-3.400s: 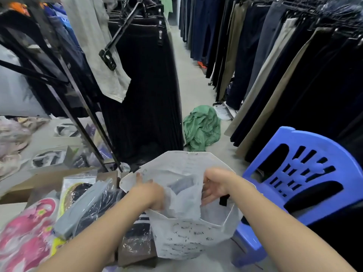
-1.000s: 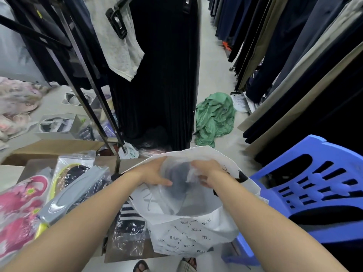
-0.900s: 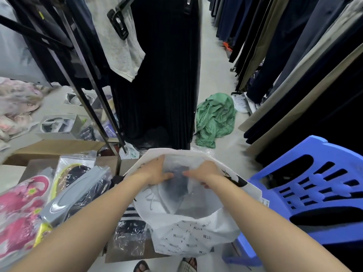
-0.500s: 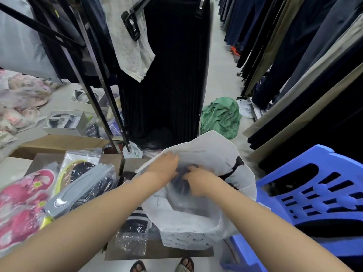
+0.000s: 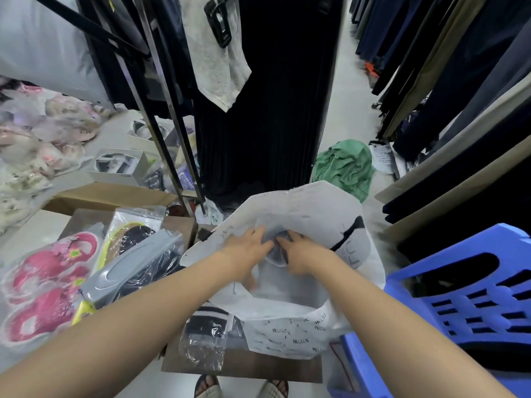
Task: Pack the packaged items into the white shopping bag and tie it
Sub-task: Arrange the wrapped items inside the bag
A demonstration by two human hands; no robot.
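Left hand (image 5: 247, 249) and right hand (image 5: 306, 254), both grasping the clear-plastic packet of dark fabric (image 5: 277, 248), have pushed it deeper into the white printed shopping bag (image 5: 304, 205); nearly packed.

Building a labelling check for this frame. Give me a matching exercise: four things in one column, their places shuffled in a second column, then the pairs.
Things
1. green cloth
2. blue chair
3. pink sandals
4. packet

Places
A. in the mouth of the white bag, gripped by the left hand and right hand
B. on the floor beyond the bag
C. far left, in clear wrap
D. right of the bag

Pairs: 1-B; 2-D; 3-C; 4-A
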